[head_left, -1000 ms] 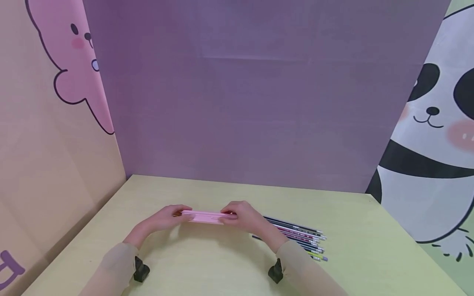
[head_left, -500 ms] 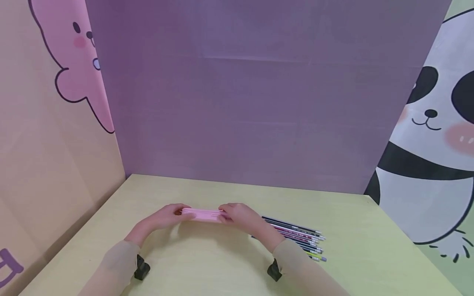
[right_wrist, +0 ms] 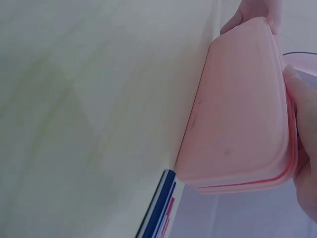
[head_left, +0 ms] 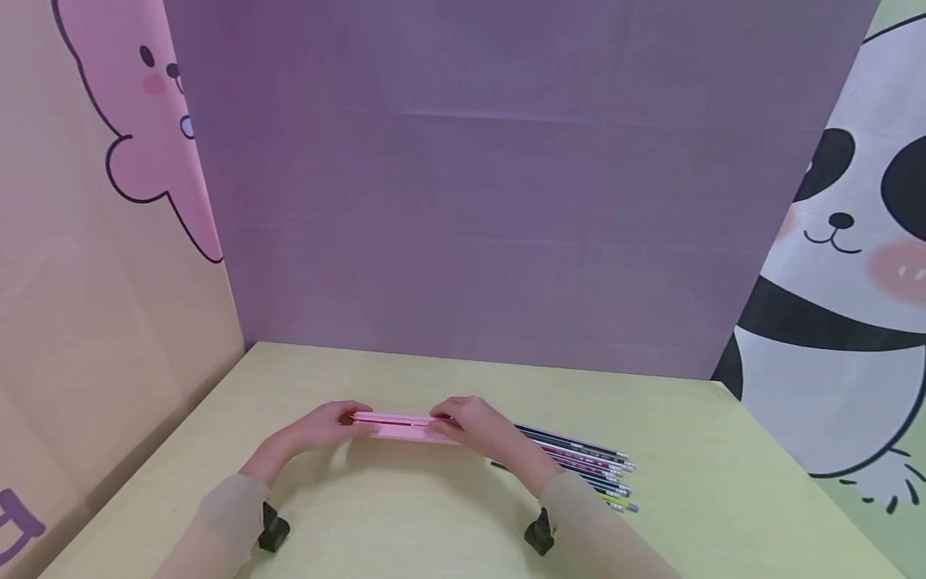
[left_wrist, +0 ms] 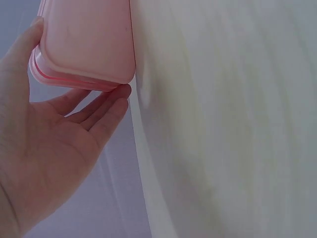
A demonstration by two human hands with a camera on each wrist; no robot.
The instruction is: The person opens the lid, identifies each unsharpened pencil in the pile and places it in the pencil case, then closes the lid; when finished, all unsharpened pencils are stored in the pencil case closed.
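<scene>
Pale table [head_left: 723, 482] under everything. Pink case [head_left: 408, 433] is centred near its far part, tilted on its long side; can't tell if its lower edge touches the wood. Red line shows along the seam. Left hand [head_left: 325, 426] grips one end, right hand [head_left: 473, 424] the other, thumbs and fingers bent round it, probably to steady it and work the seam. Pencils [head_left: 582, 457] lie beside the right forearm, roughly parallel, presumably grouped for easy reach.
</scene>
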